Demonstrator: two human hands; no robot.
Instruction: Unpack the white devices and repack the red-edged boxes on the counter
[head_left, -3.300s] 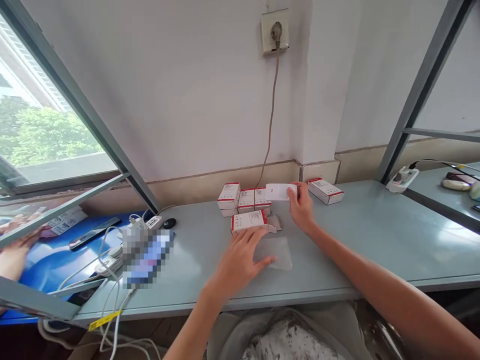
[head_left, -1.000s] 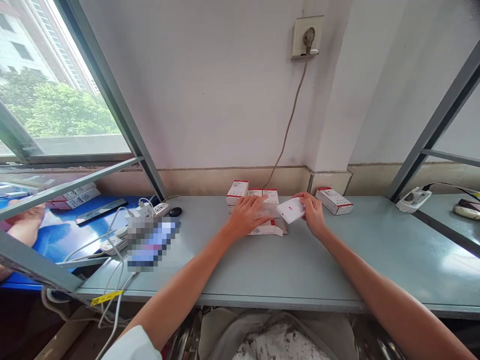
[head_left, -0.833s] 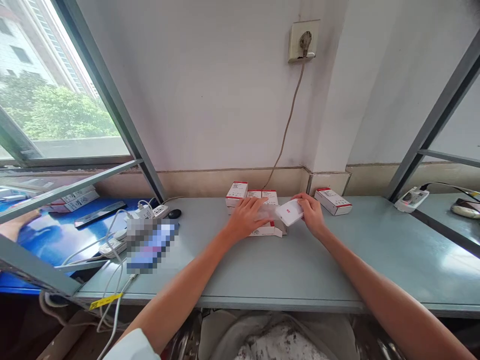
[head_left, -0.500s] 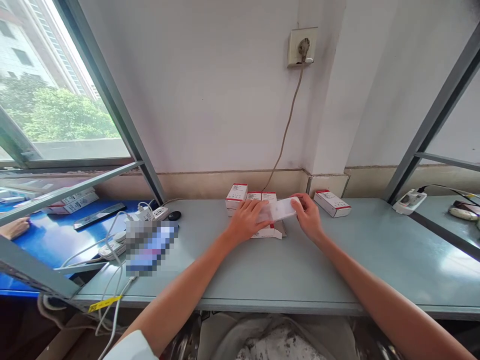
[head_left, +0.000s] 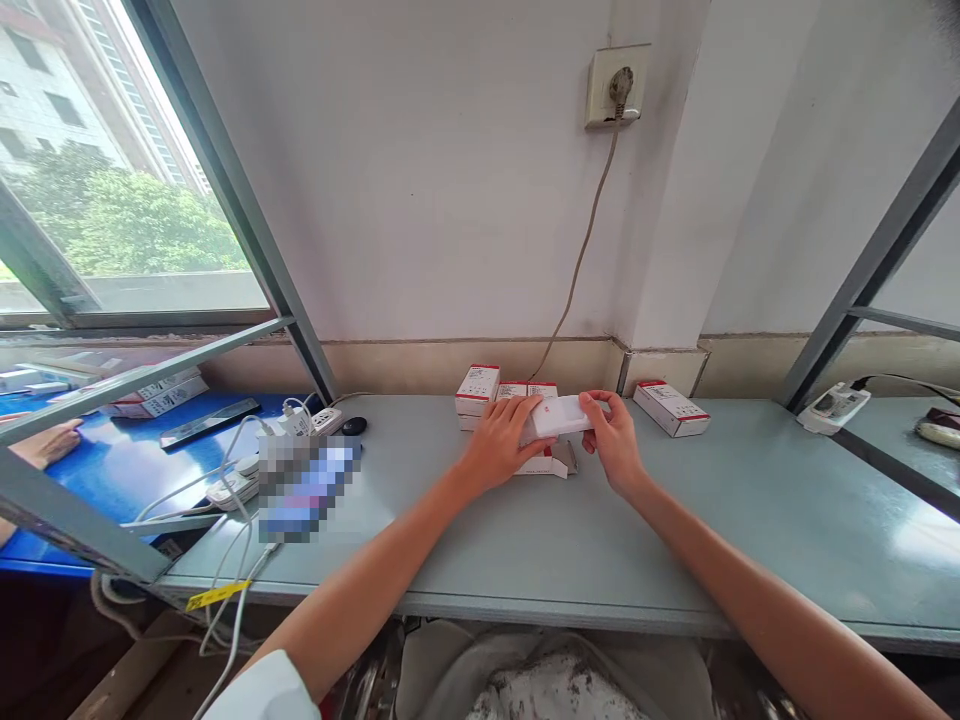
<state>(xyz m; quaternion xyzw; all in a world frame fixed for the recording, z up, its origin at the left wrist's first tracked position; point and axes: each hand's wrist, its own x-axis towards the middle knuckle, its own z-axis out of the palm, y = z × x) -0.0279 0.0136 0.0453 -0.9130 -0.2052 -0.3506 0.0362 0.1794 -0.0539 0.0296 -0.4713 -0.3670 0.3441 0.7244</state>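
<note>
Both my hands hold a small white device (head_left: pixel 561 416) with a red mark, level above the grey table (head_left: pixel 525 540). My left hand (head_left: pixel 501 441) grips its left end, fingers curled round it. Pinching its right end is my right hand (head_left: pixel 615 437). It seems to sit inside a clear plastic sleeve, though I cannot be sure. Right under the device lies an open red-and-white box (head_left: pixel 551 461). Several closed red-and-white boxes (head_left: pixel 478 387) stand behind it by the wall.
Another red-and-white box (head_left: pixel 670 407) lies to the right. A power strip (head_left: pixel 300 422) with white cables, a black round object (head_left: pixel 354 425) and a blurred item (head_left: pixel 304 487) sit at left. Another person's hand (head_left: pixel 41 442) rests on a blue surface beyond a metal frame. A second power strip (head_left: pixel 832 405) lies far right.
My left hand picked the clear sleeve up off the table and brought it to the white device. The device turned from tilted to level, and both hands hold it together now.
</note>
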